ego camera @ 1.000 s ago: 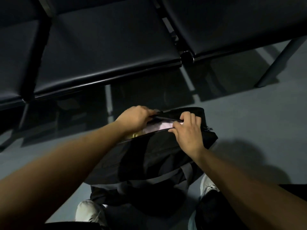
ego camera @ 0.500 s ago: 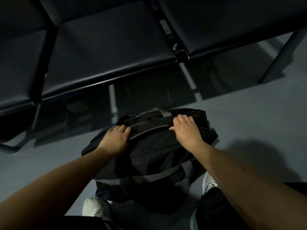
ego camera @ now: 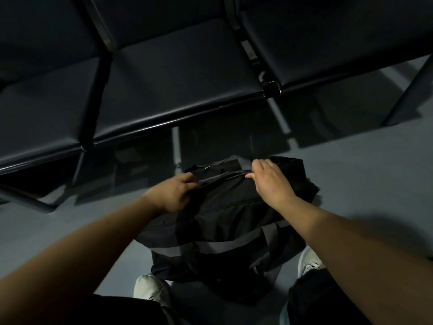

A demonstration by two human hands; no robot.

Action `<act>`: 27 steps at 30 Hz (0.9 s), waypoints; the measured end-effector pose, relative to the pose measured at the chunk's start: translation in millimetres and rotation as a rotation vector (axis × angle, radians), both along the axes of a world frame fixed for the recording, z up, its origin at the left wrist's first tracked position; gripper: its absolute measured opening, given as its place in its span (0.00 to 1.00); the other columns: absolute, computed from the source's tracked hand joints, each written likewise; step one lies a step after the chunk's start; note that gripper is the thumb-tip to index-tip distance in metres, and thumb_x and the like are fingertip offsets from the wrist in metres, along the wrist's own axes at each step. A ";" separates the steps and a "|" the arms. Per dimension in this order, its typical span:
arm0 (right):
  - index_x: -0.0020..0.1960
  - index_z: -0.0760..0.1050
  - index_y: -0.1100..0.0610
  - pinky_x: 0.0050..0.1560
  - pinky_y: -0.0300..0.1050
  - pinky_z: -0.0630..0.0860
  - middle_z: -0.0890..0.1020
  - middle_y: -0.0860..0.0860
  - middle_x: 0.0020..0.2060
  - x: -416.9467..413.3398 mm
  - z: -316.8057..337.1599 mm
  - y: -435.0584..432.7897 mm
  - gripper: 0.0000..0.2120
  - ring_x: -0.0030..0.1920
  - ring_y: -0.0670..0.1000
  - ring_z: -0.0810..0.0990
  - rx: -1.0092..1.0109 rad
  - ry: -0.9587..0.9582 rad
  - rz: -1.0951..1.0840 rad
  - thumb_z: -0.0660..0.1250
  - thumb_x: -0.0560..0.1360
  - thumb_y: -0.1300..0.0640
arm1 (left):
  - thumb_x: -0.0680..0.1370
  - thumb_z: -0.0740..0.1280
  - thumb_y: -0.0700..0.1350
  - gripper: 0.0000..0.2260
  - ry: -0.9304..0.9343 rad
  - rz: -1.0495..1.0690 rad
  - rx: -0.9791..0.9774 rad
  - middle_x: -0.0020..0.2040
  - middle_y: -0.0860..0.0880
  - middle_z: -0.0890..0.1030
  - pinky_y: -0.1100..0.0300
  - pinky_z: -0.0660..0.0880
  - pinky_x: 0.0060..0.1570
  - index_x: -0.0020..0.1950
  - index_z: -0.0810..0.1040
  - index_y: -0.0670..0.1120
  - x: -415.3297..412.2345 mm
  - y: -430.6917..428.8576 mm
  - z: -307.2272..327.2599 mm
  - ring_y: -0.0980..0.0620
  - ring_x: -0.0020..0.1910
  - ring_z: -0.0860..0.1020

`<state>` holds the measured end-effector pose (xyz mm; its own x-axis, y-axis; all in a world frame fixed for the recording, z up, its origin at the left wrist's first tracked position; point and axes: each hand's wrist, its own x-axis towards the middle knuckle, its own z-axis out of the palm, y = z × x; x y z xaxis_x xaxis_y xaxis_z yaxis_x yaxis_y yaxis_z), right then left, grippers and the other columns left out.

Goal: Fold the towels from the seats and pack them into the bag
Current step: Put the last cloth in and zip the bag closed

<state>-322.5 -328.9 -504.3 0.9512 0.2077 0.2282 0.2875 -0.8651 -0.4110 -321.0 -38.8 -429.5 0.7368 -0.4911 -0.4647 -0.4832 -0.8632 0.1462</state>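
Observation:
A black duffel bag (ego camera: 225, 214) with grey straps lies on the floor in front of my feet. Its top opening is drawn together and no towel shows. My left hand (ego camera: 174, 195) grips the fabric at the left end of the top seam, fingers curled. My right hand (ego camera: 271, 181) holds the top edge near the right end, thumb and fingers pinching the grey strip along the seam. The seats (ego camera: 178, 73) behind the bag carry no towels.
A row of dark padded seats runs across the top, with a metal front rail (ego camera: 164, 123) and legs (ego camera: 407, 90) down to the grey floor (ego camera: 363, 174). My white shoes (ego camera: 150, 289) stand beside the bag's near end.
The pale towel seen inside the open bag a second ago is now covered. Both hands drew the opening together and now grip the top seam.

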 end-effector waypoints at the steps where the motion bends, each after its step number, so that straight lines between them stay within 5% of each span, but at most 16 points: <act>1: 0.44 0.72 0.62 0.47 0.57 0.76 0.79 0.59 0.40 -1.1 -3.6 -0.2 0.12 0.44 0.62 0.78 -0.005 0.023 0.003 0.72 0.77 0.56 | 0.80 0.60 0.52 0.26 0.021 0.009 -0.043 0.75 0.42 0.68 0.60 0.63 0.71 0.76 0.68 0.45 0.8 -14.2 -6.6 0.42 0.72 0.70; 4: 0.48 0.72 0.62 0.53 0.55 0.72 0.79 0.59 0.45 1.2 -5.3 -7.8 0.14 0.50 0.60 0.77 0.009 0.139 0.005 0.70 0.78 0.51 | 0.82 0.64 0.54 0.31 0.057 0.039 -0.157 0.79 0.45 0.64 0.57 0.61 0.75 0.82 0.56 0.49 2.3 -69.6 -24.8 0.46 0.76 0.65; 8: 0.52 0.74 0.57 0.60 0.50 0.66 0.76 0.54 0.51 0.2 -8.9 -41.5 0.16 0.57 0.56 0.74 -0.134 0.245 0.090 0.68 0.78 0.43 | 0.84 0.59 0.46 0.24 -0.078 -0.088 0.008 0.74 0.45 0.71 0.53 0.71 0.61 0.80 0.60 0.52 7.3 -115.2 -42.1 0.42 0.67 0.75; 12: 0.55 0.77 0.52 0.65 0.52 0.64 0.72 0.51 0.56 -3.4 -19.5 -91.7 0.14 0.61 0.55 0.70 -0.199 0.257 0.082 0.65 0.79 0.42 | 0.81 0.59 0.46 0.31 -0.138 -0.185 0.070 0.69 0.46 0.73 0.54 0.73 0.53 0.81 0.52 0.64 11.6 -117.7 -40.1 0.41 0.60 0.77; 16: 0.48 0.83 0.55 0.61 0.57 0.69 0.74 0.55 0.53 -7.1 -27.6 -100.4 0.08 0.57 0.60 0.73 -0.138 0.119 0.074 0.72 0.76 0.50 | 0.76 0.61 0.55 0.25 0.035 -0.148 -0.156 0.72 0.42 0.66 0.57 0.62 0.72 0.71 0.74 0.46 21.1 -131.1 -52.4 0.42 0.72 0.65; 18: 0.45 0.84 0.54 0.58 0.54 0.69 0.73 0.53 0.49 -0.4 -23.2 -91.8 0.08 0.54 0.58 0.72 -0.061 0.083 0.045 0.75 0.74 0.50 | 0.79 0.65 0.56 0.24 0.092 -0.075 -0.299 0.75 0.44 0.67 0.66 0.58 0.71 0.68 0.73 0.41 27.4 -152.3 -57.8 0.46 0.74 0.66; 20: 0.48 0.84 0.53 0.57 0.50 0.67 0.71 0.50 0.46 7.9 -18.0 -89.1 0.09 0.53 0.55 0.72 0.033 0.153 0.021 0.75 0.73 0.49 | 0.78 0.66 0.61 0.30 0.061 -0.040 -0.316 0.69 0.45 0.72 0.65 0.63 0.67 0.73 0.68 0.44 30.9 -173.0 -63.9 0.46 0.68 0.71; 23: 0.49 0.83 0.56 0.55 0.43 0.71 0.77 0.54 0.45 19.8 -25.4 -118.8 0.06 0.47 0.51 0.77 0.337 0.269 -0.250 0.74 0.75 0.54 | 0.75 0.53 0.73 0.38 -0.099 -0.119 -0.180 0.62 0.43 0.72 0.50 0.69 0.66 0.79 0.62 0.54 35.4 -202.1 -76.4 0.42 0.62 0.72; 27: 0.41 0.80 0.54 0.51 0.49 0.78 0.84 0.60 0.44 28.0 -65.7 -177.8 0.09 0.47 0.61 0.83 0.372 0.512 -0.554 0.65 0.77 0.63 | 0.79 0.62 0.63 0.26 -0.163 -0.163 -0.191 0.66 0.44 0.69 0.49 0.66 0.67 0.69 0.74 0.48 38.0 -231.4 -85.6 0.43 0.66 0.67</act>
<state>-294.5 -506.7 -570.0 0.8982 -0.3228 -0.2984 -0.4384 -0.6085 -0.6615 -283.0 -270.2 -515.0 0.6983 -0.6764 -0.2345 -0.6437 -0.7366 0.2077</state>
